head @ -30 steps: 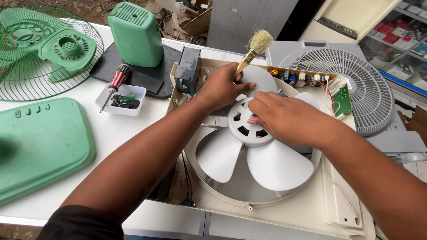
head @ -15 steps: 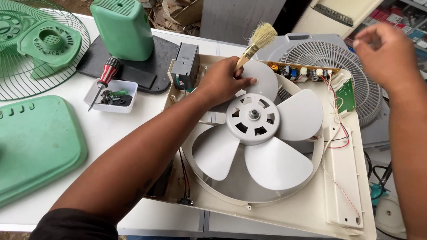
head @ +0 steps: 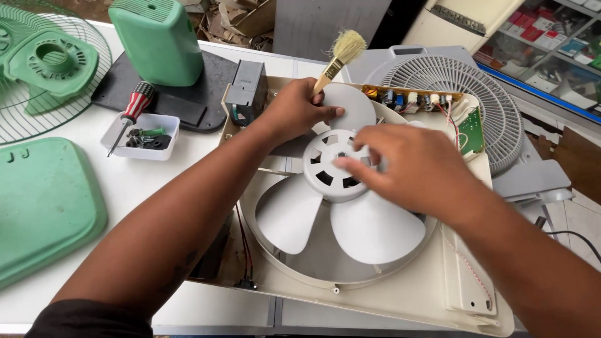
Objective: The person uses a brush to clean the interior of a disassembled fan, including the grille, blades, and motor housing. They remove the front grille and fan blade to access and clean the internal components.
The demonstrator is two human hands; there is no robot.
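The left hand (head: 299,111) is closed around the handle of a small paintbrush (head: 338,57), bristles pointing up, and rests against one blade of the white fan (head: 341,206). The fan sits in its cream housing (head: 413,294) on the table. The right hand (head: 407,166) lies loosely open, fingertips on the fan's hub (head: 325,172). Judging by this, the fan is being steadied for brushing; the bristles would need turning down onto the blade.

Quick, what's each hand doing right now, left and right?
Left hand: closed around the handle of a paintbrush.
Right hand: open, holding nothing, fingertips on the white fan blade hub.
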